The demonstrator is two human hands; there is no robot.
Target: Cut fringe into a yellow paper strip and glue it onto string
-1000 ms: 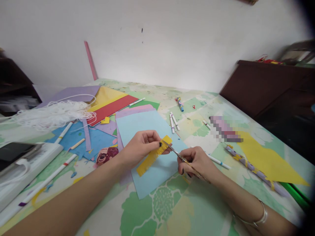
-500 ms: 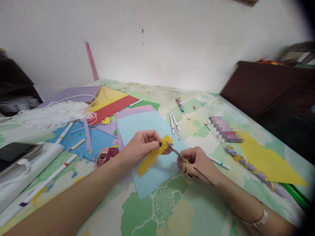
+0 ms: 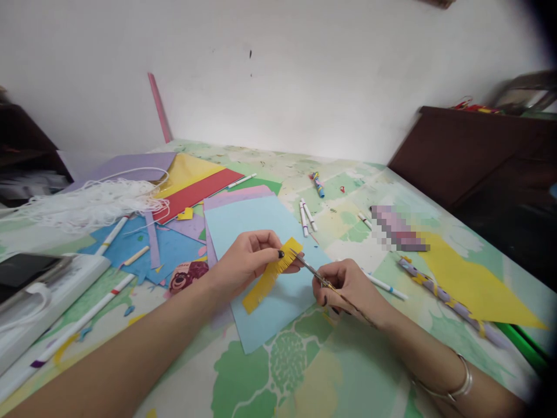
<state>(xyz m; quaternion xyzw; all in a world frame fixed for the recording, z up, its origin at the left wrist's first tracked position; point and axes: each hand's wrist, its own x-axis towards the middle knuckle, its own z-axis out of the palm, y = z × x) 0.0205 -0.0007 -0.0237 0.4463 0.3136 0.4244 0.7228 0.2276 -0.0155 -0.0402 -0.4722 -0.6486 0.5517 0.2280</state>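
We have the yellow paper strip [image 3: 256,295] in our left hand [image 3: 250,258], the thumb pressed down near its upper end and the fingers supporting it underneath. It slants above the light blue sheet [image 3: 243,220] on the counter [image 3: 348,371], with fine slits along the edge facing our right hand [image 3: 346,287]. That hand is curled around the handles of the scissors [image 3: 310,269], whose blades reach over the strip just beside our left thumb; we cannot tell whether they are biting at this instant.

To snip this fringe well, we would do best to cut straight across from the edge, matching each slit to its neighbour in depth and spacing, and to stop short of the uncut side so that the strip holds together. Short bites with the blade tips should give us more control than one long closing. The pinch wants to sit close to the cut, since thin paper may bend or fold between the blades, but our fingertips need to stay out of their path. A light grip should spare the cut tabs from creasing.
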